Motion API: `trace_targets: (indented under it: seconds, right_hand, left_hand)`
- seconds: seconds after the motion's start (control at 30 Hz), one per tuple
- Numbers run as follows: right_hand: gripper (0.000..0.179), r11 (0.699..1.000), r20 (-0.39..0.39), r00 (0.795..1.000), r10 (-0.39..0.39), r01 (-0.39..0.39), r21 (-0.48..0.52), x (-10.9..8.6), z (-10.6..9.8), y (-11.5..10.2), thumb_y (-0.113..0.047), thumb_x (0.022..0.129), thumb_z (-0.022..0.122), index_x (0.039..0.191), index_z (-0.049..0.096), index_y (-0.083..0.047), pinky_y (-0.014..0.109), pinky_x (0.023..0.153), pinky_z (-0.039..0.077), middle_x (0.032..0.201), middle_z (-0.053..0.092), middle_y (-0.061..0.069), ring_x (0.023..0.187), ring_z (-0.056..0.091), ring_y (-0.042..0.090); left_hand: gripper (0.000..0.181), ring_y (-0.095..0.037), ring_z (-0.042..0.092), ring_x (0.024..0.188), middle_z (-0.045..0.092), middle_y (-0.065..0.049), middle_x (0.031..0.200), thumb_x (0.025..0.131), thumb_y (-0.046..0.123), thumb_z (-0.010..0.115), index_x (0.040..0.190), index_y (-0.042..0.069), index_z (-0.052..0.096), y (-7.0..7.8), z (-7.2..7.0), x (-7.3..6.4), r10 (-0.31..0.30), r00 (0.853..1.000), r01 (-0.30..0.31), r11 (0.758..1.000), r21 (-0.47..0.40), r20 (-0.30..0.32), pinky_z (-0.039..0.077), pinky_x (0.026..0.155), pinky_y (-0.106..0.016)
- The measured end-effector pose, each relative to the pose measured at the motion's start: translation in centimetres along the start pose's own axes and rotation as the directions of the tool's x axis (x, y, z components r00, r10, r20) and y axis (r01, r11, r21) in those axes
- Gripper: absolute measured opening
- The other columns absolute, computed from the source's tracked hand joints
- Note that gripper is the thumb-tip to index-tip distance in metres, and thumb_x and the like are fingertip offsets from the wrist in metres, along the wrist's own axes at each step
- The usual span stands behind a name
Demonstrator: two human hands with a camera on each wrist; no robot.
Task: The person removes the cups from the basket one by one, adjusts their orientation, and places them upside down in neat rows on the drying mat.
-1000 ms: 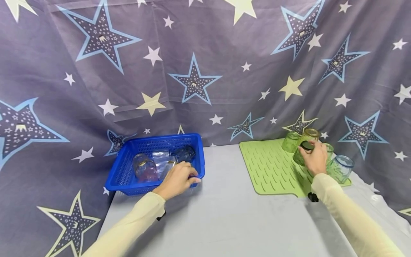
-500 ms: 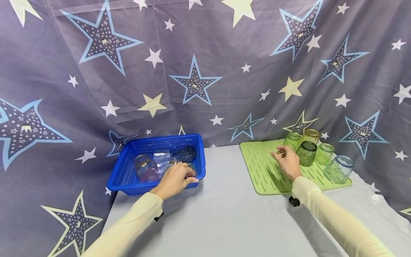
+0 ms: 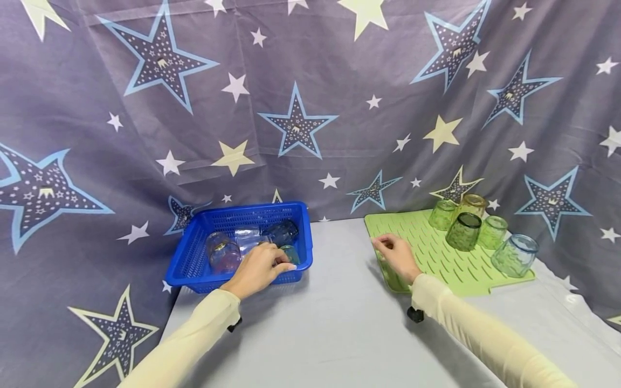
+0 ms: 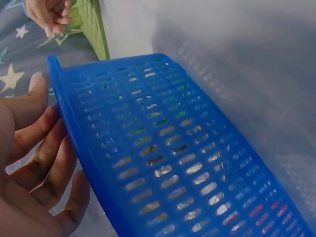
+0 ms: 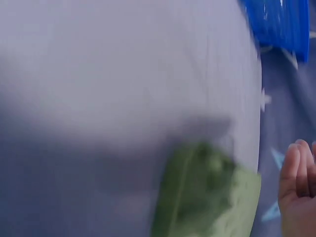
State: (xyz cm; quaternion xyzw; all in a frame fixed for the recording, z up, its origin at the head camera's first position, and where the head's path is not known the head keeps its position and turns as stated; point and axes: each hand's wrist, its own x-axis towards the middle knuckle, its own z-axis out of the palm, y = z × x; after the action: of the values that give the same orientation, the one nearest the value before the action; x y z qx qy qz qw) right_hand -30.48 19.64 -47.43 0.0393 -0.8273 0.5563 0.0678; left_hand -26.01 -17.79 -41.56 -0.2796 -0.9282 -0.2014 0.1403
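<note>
My left hand [image 3: 259,269] hangs over the near right rim of a blue perforated basket [image 3: 180,258], fingers loosely bent. In the left wrist view those fingers [image 4: 54,173] lie along the rim, and no glass shows in their grasp. Glasses lie inside the basket: a pinkish one [image 3: 227,260], a clear one [image 3: 247,234], a dark blue one [image 3: 282,233] and a teal one [image 3: 291,254] beside my left fingertips. My right hand [image 3: 398,258] is in the air over the left edge of a green drying mat [image 3: 427,269], holding nothing.
Several glasses stand upside down on the mat's right side, among them a dark green one [image 3: 463,233], a yellow one [image 3: 472,205] and a light blue one [image 3: 516,256]. A star-patterned curtain [image 3: 339,145] hangs behind the grey-white table [image 3: 335,318].
My right hand has let go of the dark green glass, which stands on the mat, and has moved left across the mat. My left hand has shifted slightly left at the basket rim.
</note>
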Motion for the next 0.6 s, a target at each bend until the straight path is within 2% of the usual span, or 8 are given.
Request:
trace_targets:
  seconds: [0.17, 0.3, 0.4, 0.6]
  right_hand:
    - [0.033, 0.979, 0.122, 0.991, 0.055, -0.078, 0.187, -0.9, 3.9, -1.1, -0.028, 0.103, 0.067, 0.112, 0.07, 0.003, 0.047, 0.083, 0.058, 0.102, 0.069, 0.019, 0.095, 0.064, 0.041]
    - [0.039, 0.97, 0.226, 0.972, 0.059, -0.11, 0.217, -1.9, 6.7, -2.0, -0.031, 0.103, 0.066, 0.111, 0.069, 0.006, 0.045, 0.083, 0.058, 0.096, 0.07, 0.015, 0.091, 0.066, 0.038]
    - [0.044, 0.964, 0.3, 0.953, 0.049, -0.124, 0.236, -2.6, 8.5, -2.8, -0.034, 0.103, 0.065, 0.113, 0.068, 0.009, 0.044, 0.082, 0.059, 0.095, 0.071, 0.016, 0.089, 0.066, 0.039]
    - [0.045, 0.945, 0.381, 0.925, 0.017, -0.139, 0.295, -3.4, 11.0, -4.7, -0.041, 0.104, 0.062, 0.107, 0.071, 0.003, 0.046, 0.079, 0.059, 0.096, 0.071, 0.02, 0.082, 0.066, 0.035]
  left_hand:
    - [0.016, -0.009, 0.057, 0.073, 0.063, 0.011, 0.078, 0.092, 0.035, 0.079, 0.086, 0.021, 0.077, -0.5, -0.3, -0.1, -0.037, 0.999, 0.037, 0.999, -0.009, -0.005, 0.049, 0.068, -0.032]
    - [0.016, -0.009, 0.057, 0.074, 0.064, 0.011, 0.079, 0.094, 0.036, 0.077, 0.087, 0.021, 0.076, -0.8, -0.6, -0.1, -0.065, 0.998, 0.065, 0.998, -0.017, 0.011, 0.05, 0.068, -0.033]
    - [0.016, -0.008, 0.057, 0.073, 0.064, 0.011, 0.08, 0.096, 0.035, 0.075, 0.087, 0.022, 0.076, -1.1, -0.8, -0.2, -0.089, 0.996, 0.09, 0.996, -0.015, 0.031, 0.051, 0.066, -0.033]
    - [0.016, -0.008, 0.058, 0.071, 0.066, 0.01, 0.081, 0.097, 0.033, 0.073, 0.09, 0.02, 0.078, -2.2, -1.6, -0.3, -0.136, 0.989, 0.136, 0.991, -0.008, 0.054, 0.051, 0.065, -0.033]
